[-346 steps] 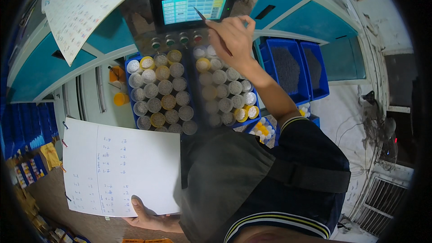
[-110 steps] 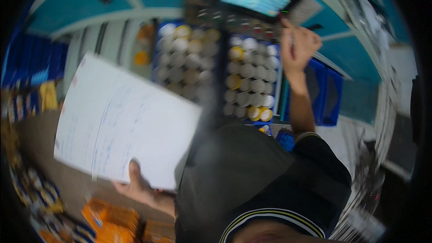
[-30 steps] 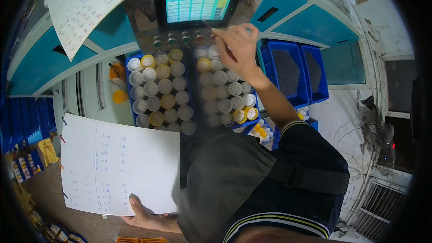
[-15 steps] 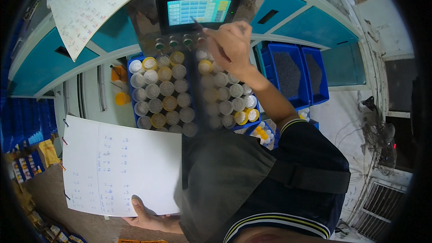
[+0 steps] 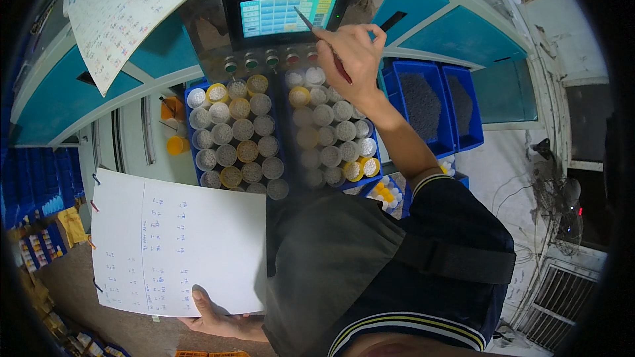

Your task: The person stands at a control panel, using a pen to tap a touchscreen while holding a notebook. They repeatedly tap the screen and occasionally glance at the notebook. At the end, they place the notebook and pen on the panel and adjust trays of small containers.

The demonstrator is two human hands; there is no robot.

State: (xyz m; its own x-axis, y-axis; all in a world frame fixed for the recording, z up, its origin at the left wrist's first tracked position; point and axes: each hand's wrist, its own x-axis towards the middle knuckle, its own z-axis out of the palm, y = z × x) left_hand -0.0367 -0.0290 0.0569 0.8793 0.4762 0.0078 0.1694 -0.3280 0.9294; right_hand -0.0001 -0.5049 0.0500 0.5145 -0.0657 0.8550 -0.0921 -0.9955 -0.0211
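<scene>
In my right hand [image 5: 356, 59] is a slim pen [image 5: 305, 20], dark toward its tip and reddish farther back. Its tip lies over the lit touch screen [image 5: 270, 16], upper right of its middle; whether it touches the glass I cannot tell. Below the screen, close to this hand, runs a row of green and red push buttons [image 5: 272, 61]. My left hand [image 5: 213, 317] grips the lower edge of a ring-bound notebook [image 5: 225, 244], thumb on top of the page and fingers underneath. Blue handwriting covers part of the white page.
Two blue trays [image 5: 196, 139] of round white and yellow cups full of pale grains stand below the panel. Blue bins [image 5: 423, 109] of dark grains are at right. Large handwritten sheets [image 5: 126, 20] overhang the upper left. An orange container [image 5: 173, 109] stands left of the cups.
My right hand has shifted to the right, and the pen tip has moved up and right across the screen. My left hand still holds the notebook in the same place.
</scene>
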